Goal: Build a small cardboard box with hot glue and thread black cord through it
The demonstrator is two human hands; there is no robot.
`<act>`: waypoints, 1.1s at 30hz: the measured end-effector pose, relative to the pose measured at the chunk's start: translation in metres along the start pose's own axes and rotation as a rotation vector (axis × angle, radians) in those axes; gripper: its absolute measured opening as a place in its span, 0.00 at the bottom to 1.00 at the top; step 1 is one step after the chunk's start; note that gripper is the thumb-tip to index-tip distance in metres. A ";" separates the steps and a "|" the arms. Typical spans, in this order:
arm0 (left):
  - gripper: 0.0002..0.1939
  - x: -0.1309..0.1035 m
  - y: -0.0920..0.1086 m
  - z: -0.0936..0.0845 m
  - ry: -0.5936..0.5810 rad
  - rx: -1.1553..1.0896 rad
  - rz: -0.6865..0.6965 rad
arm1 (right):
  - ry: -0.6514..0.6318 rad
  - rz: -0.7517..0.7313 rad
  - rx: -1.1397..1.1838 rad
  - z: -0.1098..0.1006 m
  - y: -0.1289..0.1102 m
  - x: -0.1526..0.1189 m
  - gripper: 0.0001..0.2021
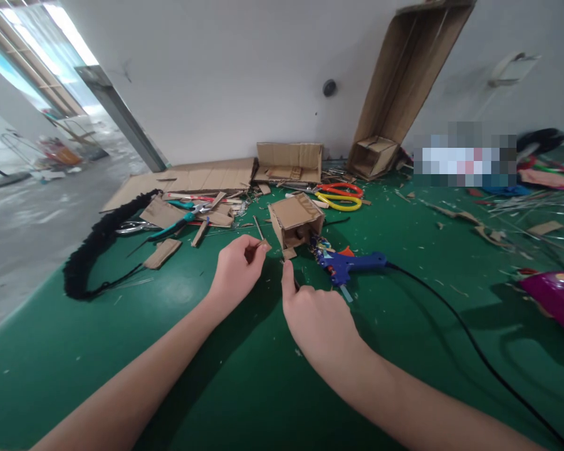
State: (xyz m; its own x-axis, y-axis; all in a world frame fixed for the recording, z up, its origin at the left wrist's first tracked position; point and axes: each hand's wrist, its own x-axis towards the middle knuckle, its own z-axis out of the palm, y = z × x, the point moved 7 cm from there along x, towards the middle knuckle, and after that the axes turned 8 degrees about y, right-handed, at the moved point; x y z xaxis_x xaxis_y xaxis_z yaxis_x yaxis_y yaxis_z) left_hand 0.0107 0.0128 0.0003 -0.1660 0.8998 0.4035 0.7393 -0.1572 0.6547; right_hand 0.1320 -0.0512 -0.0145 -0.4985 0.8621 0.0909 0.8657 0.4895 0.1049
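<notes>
A small cardboard scrap (266, 245) sits pinched between thumb and fingertip of the left hand (240, 266), just left of an open-sided cardboard box (295, 213) on the green table (207, 382). The right hand (320, 318) stretches its index finger towards a cardboard bit (289, 254) at the box's opening; its other fingers are curled, and whether they hold anything I cannot tell. A blue glue gun (350, 267) crowds the box's right side, its black cord (451, 307) trailing rightward. A thin rod (257, 227) lies beyond the left fingertips. Behind the box are red and yellow looped handles (342, 208); leftward, teal-handled pliers (183, 220) among cardboard offcuts and a fuzzy black strip (82, 260).
</notes>
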 end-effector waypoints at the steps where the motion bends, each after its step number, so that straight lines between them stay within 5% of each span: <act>1: 0.09 0.000 0.000 0.000 -0.009 -0.024 -0.020 | -0.003 0.000 0.003 0.000 0.001 0.000 0.36; 8: 0.11 0.000 -0.004 0.005 -0.141 -0.284 -0.169 | 0.052 0.026 -0.036 -0.017 0.012 -0.005 0.33; 12: 0.12 0.001 -0.006 0.004 -0.123 -0.376 -0.166 | 0.043 0.044 -0.059 -0.031 0.019 -0.010 0.28; 16: 0.10 -0.002 0.003 0.002 -0.147 -0.138 0.042 | 0.084 0.086 -0.120 -0.057 0.046 -0.017 0.29; 21: 0.10 -0.010 0.023 -0.003 -0.074 0.294 0.402 | 0.200 0.329 -0.233 -0.083 0.126 -0.014 0.22; 25: 0.13 -0.018 0.040 0.007 -0.174 0.414 0.617 | 0.186 0.405 -0.203 -0.067 0.174 -0.003 0.17; 29: 0.19 -0.027 0.047 0.023 -0.350 0.564 0.734 | 0.122 0.393 -0.147 -0.036 0.199 0.004 0.18; 33: 0.17 -0.029 0.056 0.026 -0.368 0.655 0.837 | 0.082 0.440 -0.004 -0.011 0.222 0.003 0.20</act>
State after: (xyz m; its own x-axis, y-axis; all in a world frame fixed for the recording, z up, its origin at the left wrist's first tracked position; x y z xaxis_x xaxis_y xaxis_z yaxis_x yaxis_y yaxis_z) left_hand 0.0739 -0.0115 0.0093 0.6664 0.6934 0.2741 0.7456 -0.6218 -0.2396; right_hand 0.3225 0.0586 0.0202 -0.0846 0.9749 0.2061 0.9961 0.0774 0.0429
